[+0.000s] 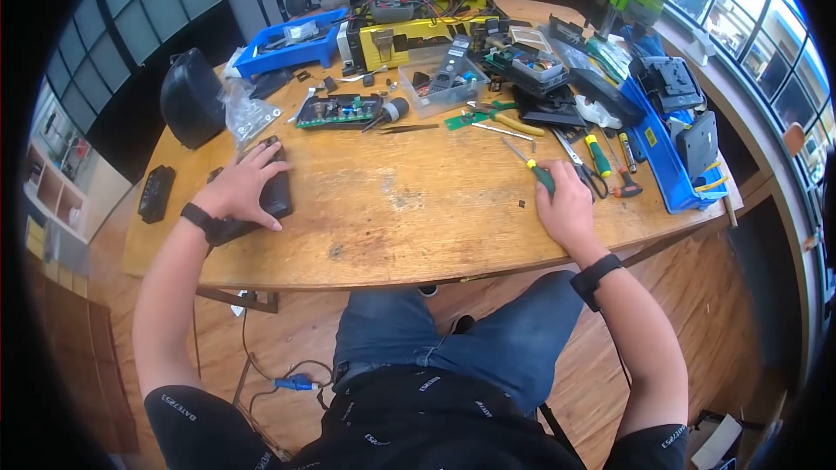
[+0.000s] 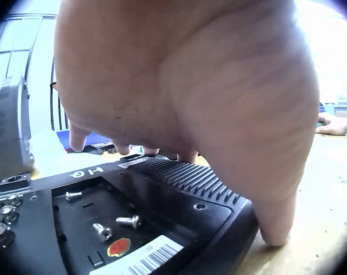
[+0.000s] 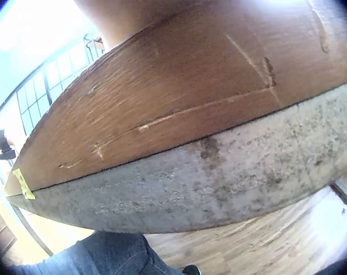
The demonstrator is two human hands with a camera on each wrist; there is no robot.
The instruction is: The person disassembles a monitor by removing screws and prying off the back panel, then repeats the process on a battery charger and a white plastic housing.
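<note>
Black shirt (image 1: 392, 413) nearest | left hand (image 1: 237, 190) spreads over black device (image 1: 279, 193), left side of tabletop (image 1: 392, 248) | three screws (image 2: 127, 221) lie in device's recess | right hand (image 1: 568, 209) curls round green-handled screwdriver (image 1: 543, 178), right side

Free tabletop (image 1: 392, 226) between device (image 1: 278, 194) and screwdriver (image 1: 542, 177)

Two hands (image 1: 233, 187) (image 1: 568, 206), two wristbands (image 1: 201, 220) (image 1: 596, 281), two blue bins (image 1: 281, 59) (image 1: 669, 176), one pair of scissors (image 1: 575, 157), plus a whopping three loose screws (image 2: 127, 221).
</note>
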